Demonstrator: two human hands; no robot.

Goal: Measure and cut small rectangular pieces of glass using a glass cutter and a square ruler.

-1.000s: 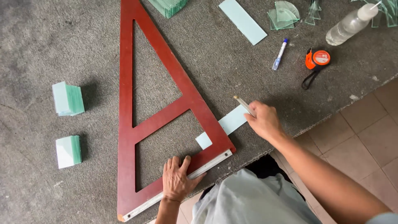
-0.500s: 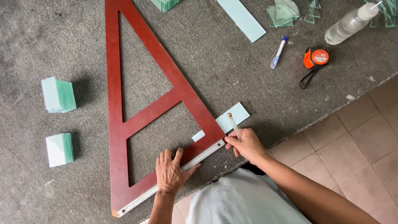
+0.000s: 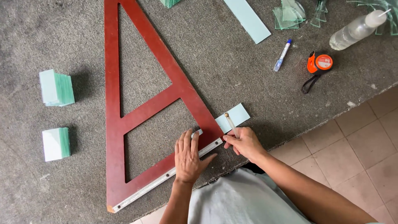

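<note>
The left hand (image 3: 188, 157) lies spread flat, pressing the red triangular square (image 3: 124, 124) onto the grey table (image 3: 248, 83). The right hand (image 3: 244, 143) pinches a slim cutter (image 3: 231, 124) over the pale glass strip (image 3: 233, 117), just right of the square.

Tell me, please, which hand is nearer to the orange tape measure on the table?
The right hand. It holds a thin tool beside the glass strip, down and left of the orange tape measure. The left hand lies flat on the red triangular frame, further left.
</note>
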